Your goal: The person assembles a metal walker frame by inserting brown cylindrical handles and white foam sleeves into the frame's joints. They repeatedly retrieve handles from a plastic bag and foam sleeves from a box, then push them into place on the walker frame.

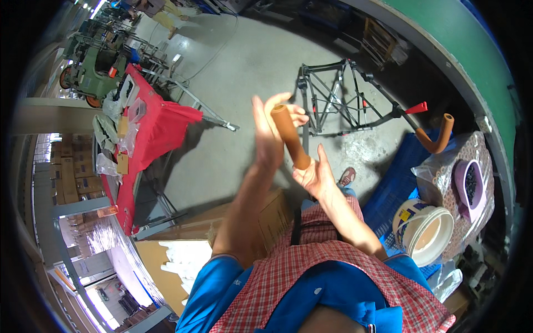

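Note:
A brown tubular handle grip (290,135) stands at a tilt between my hands, its hollow end up. My left hand (268,133) is beside its upper part, thumb stretched away and the other fingers spread loosely behind the tube. At the lower end, my right hand (316,176) has its fingers round the grip, with the thumb raised off it. Beyond stands a black folding frame of crossed tubes (333,100). A second, bent brown grip (438,139) is on its right-hand tube, past a red lever (416,108). My hand hides where the near grip meets the frame.
On the left is a red-covered table (161,133) with plastic bags, near a green machine (94,72). A cardboard box (244,222) with white pieces stands low left. To the right are a white bucket (425,233), a purple container of black parts (470,186) and a blue crate (397,177).

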`<act>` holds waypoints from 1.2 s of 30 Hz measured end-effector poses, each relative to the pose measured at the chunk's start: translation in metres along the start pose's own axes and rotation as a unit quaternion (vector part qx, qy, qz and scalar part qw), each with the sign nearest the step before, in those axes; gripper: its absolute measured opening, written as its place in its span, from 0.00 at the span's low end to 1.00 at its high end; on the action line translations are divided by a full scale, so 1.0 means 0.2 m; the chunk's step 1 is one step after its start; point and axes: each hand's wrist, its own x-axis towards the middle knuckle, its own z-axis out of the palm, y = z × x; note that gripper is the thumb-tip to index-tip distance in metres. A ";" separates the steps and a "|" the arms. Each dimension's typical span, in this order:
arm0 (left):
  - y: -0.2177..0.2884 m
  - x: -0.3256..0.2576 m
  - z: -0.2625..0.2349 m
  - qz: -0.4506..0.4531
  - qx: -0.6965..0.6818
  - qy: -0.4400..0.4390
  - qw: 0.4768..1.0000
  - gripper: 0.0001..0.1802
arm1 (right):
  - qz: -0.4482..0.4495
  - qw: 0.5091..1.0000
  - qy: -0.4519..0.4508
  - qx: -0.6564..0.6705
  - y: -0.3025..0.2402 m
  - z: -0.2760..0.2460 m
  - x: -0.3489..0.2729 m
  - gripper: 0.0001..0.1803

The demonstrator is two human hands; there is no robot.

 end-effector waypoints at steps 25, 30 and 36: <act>-0.37 -0.37 -0.12 -0.044 -0.035 -0.012 0.998 0.40 | 0.030 0.998 -0.046 -0.027 -0.06 -0.14 0.08 0.19; 0.01 -0.78 -0.55 0.151 0.259 0.070 0.951 0.47 | 0.146 0.987 -0.011 -0.067 -0.20 -0.18 0.07 0.21; 0.51 -1.87 -1.30 0.294 0.199 0.596 0.720 0.15 | 0.136 0.990 0.031 -0.012 -0.35 -0.27 0.12 0.33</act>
